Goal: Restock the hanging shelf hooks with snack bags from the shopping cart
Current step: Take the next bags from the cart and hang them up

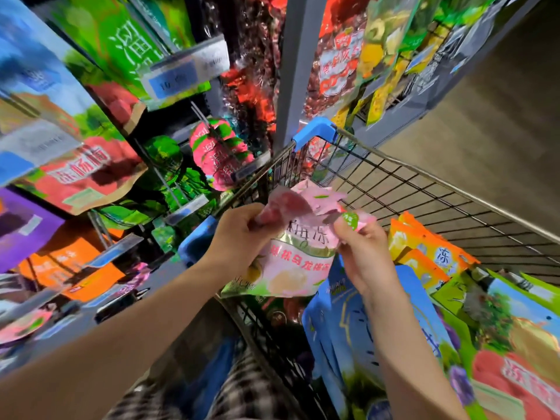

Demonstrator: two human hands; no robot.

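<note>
Both forearms reach up from the lower frame to the centre, where the left hand (239, 237) and the right hand (362, 253) share one pink snack bag (291, 256); each grip is closed on an upper corner of it, left fingers curled over the crumpled top edge, right thumb and fingers pinching the corner beside a small green sticker; the bag is held in the air above the near rim of the shopping cart (424, 174), not yet on any hook. Just beyond and to the lower right, the cart is well stocked; blue bags (348, 322) stand upright beside orange-yellow bags (424, 253) and larger green and red packs (515, 344), so by my reading most of the restocking remains. Farther off, at centre left, the hanging shelf hooks (194, 122) already carry green and pink bags (218, 156), with fuller rows at upper left; which hook suits the pink bag I cannot tell, since the shelf is blurred; threading its hang hole seems the step in hand.
</note>
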